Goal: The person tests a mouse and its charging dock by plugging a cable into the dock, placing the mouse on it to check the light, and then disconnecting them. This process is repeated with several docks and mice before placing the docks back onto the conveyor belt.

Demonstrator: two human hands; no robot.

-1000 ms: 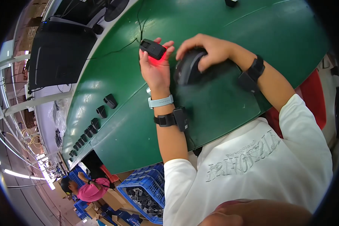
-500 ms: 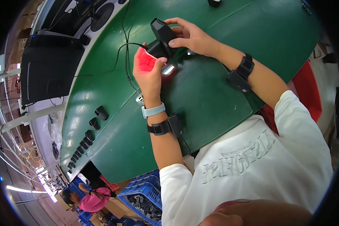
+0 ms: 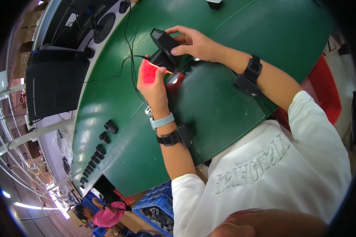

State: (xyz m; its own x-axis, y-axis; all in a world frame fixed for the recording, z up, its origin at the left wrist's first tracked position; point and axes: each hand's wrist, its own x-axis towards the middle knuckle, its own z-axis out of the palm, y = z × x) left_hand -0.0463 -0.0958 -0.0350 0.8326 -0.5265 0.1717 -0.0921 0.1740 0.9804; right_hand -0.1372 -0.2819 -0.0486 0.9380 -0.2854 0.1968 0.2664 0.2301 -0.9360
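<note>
Above the table, both hands are on a black blocky electronic device [image 3: 164,55] with a thin cable running into its left side. A bright strip along its lower edge glows red. My right hand [image 3: 195,44] grips the upper right side, thumb in front and fingers behind. My left hand [image 3: 152,85] curls around the lower left end, its palm lit red and its thumb raised at the glowing edge. Part of the left fingers is hidden behind the device. Dark straps with black boxes sit on both forearms, and a pale watch band [image 3: 162,121] circles my left wrist.
The green table [image 3: 138,158] carries a row of several small black parts [image 3: 100,149] along its left side. A black monitor [image 3: 56,83] stands at the left. A blue crate [image 3: 156,205] of dark parts sits below the table edge, with a co-worker in pink [image 3: 108,215] beyond.
Both hands and the device sit slightly lower and further left in the picture, while the row of black parts has shifted right, as the view turned a little. The grip looks the same.
</note>
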